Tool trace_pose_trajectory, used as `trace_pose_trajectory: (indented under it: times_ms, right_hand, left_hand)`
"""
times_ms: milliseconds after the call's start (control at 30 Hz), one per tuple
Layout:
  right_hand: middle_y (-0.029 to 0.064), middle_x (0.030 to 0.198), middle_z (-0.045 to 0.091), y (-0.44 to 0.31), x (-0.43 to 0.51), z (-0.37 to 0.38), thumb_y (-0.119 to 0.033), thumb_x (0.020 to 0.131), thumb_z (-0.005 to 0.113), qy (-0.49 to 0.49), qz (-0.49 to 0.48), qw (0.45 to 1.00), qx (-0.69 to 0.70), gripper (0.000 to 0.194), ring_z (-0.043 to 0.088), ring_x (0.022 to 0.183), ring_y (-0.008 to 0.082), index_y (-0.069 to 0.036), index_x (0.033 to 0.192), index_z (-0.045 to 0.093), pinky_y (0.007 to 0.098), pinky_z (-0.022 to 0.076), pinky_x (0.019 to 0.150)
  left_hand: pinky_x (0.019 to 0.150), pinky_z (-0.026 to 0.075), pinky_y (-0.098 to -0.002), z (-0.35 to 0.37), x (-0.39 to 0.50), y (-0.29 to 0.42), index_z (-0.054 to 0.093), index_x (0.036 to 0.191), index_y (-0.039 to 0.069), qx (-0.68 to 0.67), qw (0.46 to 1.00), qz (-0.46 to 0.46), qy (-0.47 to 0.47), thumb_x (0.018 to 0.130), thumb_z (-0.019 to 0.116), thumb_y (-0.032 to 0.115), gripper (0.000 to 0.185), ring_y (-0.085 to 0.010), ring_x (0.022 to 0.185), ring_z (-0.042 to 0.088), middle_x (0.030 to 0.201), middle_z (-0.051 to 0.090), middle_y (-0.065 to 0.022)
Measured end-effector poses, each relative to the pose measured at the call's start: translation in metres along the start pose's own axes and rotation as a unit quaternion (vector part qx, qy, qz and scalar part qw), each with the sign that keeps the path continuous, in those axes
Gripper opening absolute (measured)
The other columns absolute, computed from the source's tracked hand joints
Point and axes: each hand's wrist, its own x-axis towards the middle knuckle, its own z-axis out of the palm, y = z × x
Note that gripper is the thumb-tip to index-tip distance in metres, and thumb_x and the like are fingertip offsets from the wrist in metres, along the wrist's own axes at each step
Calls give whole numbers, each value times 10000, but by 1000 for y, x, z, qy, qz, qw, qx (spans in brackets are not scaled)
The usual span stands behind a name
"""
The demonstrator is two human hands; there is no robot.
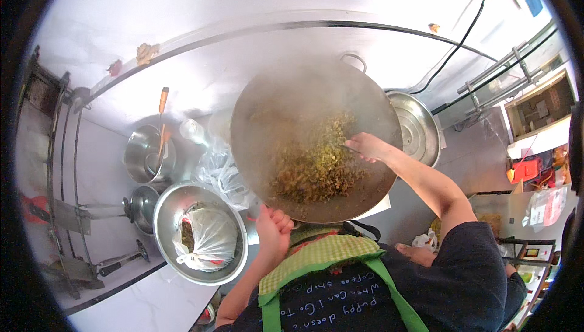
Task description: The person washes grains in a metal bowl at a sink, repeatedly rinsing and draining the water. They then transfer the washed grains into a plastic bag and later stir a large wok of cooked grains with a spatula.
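A large round wok (315,213) stands in front of me, steam rising over its far half. Chopped, browned food (315,181) with a greenish patch lies in it. My right hand (365,146) is closed around the handle of a utensil over the wok's right side; the utensil's working end is hidden in food and steam. At the wok's near left edge is my left hand (273,222), its fingers curled; something thin and red shows beside it, and what it grips is unclear. A ring handle (355,62) shows at the wok's far side.
Left of the wok are a steel basin (164,259) holding a plastic bag of dark food, a steel pot (132,149) with a wooden-handled tool, and clear plastic bags (223,172). A metal lid or pan (417,126) lies right. Cleavers (73,217) hang far left. Another person's hand (417,254) appears lower right.
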Motion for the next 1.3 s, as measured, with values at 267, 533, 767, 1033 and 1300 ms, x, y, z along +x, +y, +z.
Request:
trace_pose_trajectory:
  times_ms: [267,533,767,1033,1300]
  right_hand:
    - [-60,522,343,7,-66,-79,-435,999,394,-98,78,978,167,437,287,412,39,-41,942,572,172,247,353]
    - [-89,535,332,-18,-89,-140,-449,1001,390,-202,93,970,95,443,275,412,11,-58,910,577,174,213,347]
    - [42,565,482,-44,-111,-158,-443,964,473,-183,156,895,-376,440,422,435,154,-37,893,627,325,366,419]
    - [18,596,497,-2,-23,0,-406,949,518,-71,33,995,-60,360,449,451,145,-80,1049,637,294,393,422]
    - [94,715,612,14,-23,-12,-491,918,515,-110,45,990,72,471,507,558,151,-110,1179,611,294,434,513]
  left_hand:
    - [431,193,-265,-4,2,-3,384,785,136,-13,1000,3,20,1028,324,340,323,-93,455,207,579,250,46]
    - [435,186,-256,-2,-1,-2,374,781,132,-26,1000,8,3,1028,331,331,321,-81,458,204,581,248,48]
    - [435,182,-261,-5,1,-2,369,774,138,-49,999,-2,-5,1028,336,344,328,-83,456,199,568,231,47]
    - [427,176,-275,-2,1,-5,329,726,148,-25,999,17,10,1022,350,362,366,-91,454,199,561,228,38]
    - [434,170,-261,0,-1,-2,359,762,145,-20,999,0,30,1026,342,349,334,-84,457,196,569,232,45]
